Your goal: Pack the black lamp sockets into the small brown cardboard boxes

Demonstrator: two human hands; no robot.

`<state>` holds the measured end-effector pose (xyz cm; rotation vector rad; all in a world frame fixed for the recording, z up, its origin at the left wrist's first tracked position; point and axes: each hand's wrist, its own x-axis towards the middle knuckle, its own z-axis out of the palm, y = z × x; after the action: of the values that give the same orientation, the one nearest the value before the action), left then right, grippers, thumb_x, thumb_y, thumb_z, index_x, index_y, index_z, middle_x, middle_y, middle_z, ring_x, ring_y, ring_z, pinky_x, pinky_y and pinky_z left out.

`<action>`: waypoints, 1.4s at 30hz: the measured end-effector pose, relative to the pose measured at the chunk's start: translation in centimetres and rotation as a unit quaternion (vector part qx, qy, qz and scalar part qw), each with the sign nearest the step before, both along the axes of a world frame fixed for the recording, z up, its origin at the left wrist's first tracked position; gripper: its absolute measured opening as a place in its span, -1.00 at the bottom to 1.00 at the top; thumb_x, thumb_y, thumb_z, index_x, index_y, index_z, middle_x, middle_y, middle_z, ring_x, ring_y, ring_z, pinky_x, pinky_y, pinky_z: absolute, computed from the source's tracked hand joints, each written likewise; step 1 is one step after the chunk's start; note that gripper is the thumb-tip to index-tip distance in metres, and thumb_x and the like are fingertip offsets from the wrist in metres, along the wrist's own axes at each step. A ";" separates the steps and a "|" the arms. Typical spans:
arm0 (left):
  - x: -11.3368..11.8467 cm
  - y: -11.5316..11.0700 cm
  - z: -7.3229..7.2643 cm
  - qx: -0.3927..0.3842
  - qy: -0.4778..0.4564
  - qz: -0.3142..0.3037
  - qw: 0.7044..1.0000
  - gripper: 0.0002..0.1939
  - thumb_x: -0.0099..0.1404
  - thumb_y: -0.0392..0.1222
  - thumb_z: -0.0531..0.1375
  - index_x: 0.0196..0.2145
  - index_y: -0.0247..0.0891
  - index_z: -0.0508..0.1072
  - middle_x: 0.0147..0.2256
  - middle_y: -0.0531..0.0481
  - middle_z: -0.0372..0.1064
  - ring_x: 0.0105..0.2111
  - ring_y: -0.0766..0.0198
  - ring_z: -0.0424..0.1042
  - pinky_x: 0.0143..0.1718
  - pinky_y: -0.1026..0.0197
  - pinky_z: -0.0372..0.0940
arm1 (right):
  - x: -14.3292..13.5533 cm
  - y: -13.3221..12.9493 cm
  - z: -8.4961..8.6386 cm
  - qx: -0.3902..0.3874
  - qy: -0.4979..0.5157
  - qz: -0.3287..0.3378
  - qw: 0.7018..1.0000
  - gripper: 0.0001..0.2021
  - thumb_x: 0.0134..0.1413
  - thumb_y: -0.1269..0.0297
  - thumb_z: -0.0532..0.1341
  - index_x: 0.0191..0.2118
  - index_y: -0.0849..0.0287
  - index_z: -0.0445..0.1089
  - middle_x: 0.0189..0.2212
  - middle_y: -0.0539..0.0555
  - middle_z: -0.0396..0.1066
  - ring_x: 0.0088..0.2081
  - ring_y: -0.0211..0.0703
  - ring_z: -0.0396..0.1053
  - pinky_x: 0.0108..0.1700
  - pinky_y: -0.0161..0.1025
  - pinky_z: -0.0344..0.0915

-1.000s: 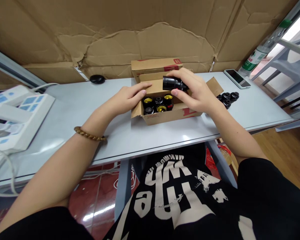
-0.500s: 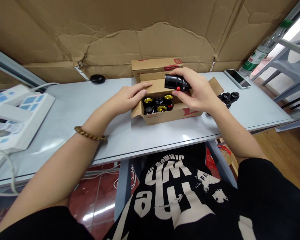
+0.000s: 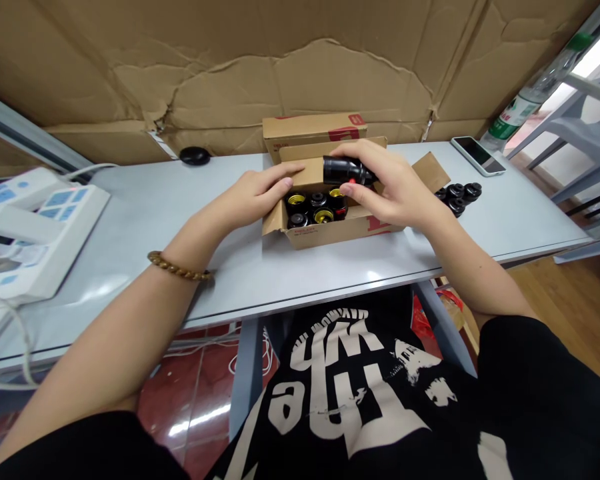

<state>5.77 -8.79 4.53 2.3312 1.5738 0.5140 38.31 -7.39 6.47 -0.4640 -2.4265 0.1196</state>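
Above the open cardboard box, in the head view, the right hand holds a black socket sideways, thumb and fingers clamped about its narrower end. The left hand lies at the box's left end, thumb and index finger slightly apart; whether they pinch the wall cannot be told. Other sockets stand inside; black pieces lie on the table to the right. Handling, as judged: light, stiff, smooth enough to slip, possibly brittle at the rim; best gripped around the body. Compared with half a second ago, the socket sits slightly lower and further left, its red part more covered by the thumb.
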 end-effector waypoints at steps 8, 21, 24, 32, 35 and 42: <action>0.1 -0.2 0.2 -0.001 -0.009 0.002 1.000 -0.23 0.66 0.23 -0.08 0.62 -0.10 0.42 0.38 -0.13 0.60 0.35 -0.25 0.53 0.48 -0.24 0.34 | -0.1 0.0 0.0 -0.002 0.002 -0.017 1.000 -0.45 0.72 -0.13 0.02 0.47 0.14 0.32 0.30 0.29 0.54 0.32 0.24 0.52 0.45 0.33 0.44; 0.1 -0.3 0.4 -0.006 0.006 -0.003 1.000 -0.21 0.67 0.25 -0.10 0.63 -0.09 0.39 0.39 -0.12 0.60 0.32 -0.24 0.56 0.47 -0.23 0.35 | -0.1 -0.3 0.5 -0.031 -0.003 -0.042 0.999 -0.54 0.48 0.08 0.23 0.35 0.15 0.46 0.21 0.27 0.63 0.21 0.27 0.59 0.34 0.23 0.48; 0.2 -0.3 0.5 -0.005 0.006 -0.009 1.000 -0.21 0.68 0.25 -0.11 0.63 -0.12 0.39 0.39 -0.15 0.60 0.31 -0.25 0.57 0.47 -0.28 0.35 | -0.2 -0.2 0.3 -0.036 -0.006 -0.038 0.999 -0.52 0.50 0.04 0.22 0.36 0.15 0.44 0.21 0.27 0.63 0.19 0.24 0.59 0.32 0.21 0.49; 0.0 -0.1 0.3 -0.002 0.002 -0.006 1.000 -0.22 0.68 0.24 -0.08 0.63 -0.11 0.40 0.37 -0.15 0.61 0.28 -0.24 0.59 0.46 -0.25 0.36 | -0.1 -0.2 0.5 -0.050 -0.010 -0.013 0.999 -0.53 0.61 -0.06 0.14 0.33 0.12 0.47 0.13 0.25 0.63 0.12 0.20 0.58 0.27 0.17 0.47; 0.0 -0.1 0.3 -0.003 0.001 -0.008 1.000 -0.22 0.68 0.24 -0.07 0.63 -0.11 0.40 0.37 -0.16 0.61 0.27 -0.24 0.59 0.45 -0.26 0.37 | -0.1 -0.3 0.7 -0.064 -0.011 -0.011 0.998 -0.56 0.59 -0.04 0.15 0.31 0.11 0.48 0.14 0.26 0.63 0.13 0.21 0.57 0.27 0.17 0.46; 0.0 -0.3 0.3 -0.004 0.001 0.003 1.000 -0.26 0.70 0.22 -0.07 0.63 -0.07 0.40 0.39 -0.14 0.59 0.27 -0.22 0.59 0.44 -0.25 0.39 | 1.2 0.1 1.1 -0.160 0.000 -0.054 0.986 -0.42 0.35 -0.06 0.43 0.34 -0.01 0.35 0.00 0.14 0.61 -0.01 0.16 0.54 0.09 0.13 0.56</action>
<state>5.81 -9.09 4.82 2.3233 1.5817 0.5054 39.49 -7.29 7.54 -0.7363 -2.3834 0.4681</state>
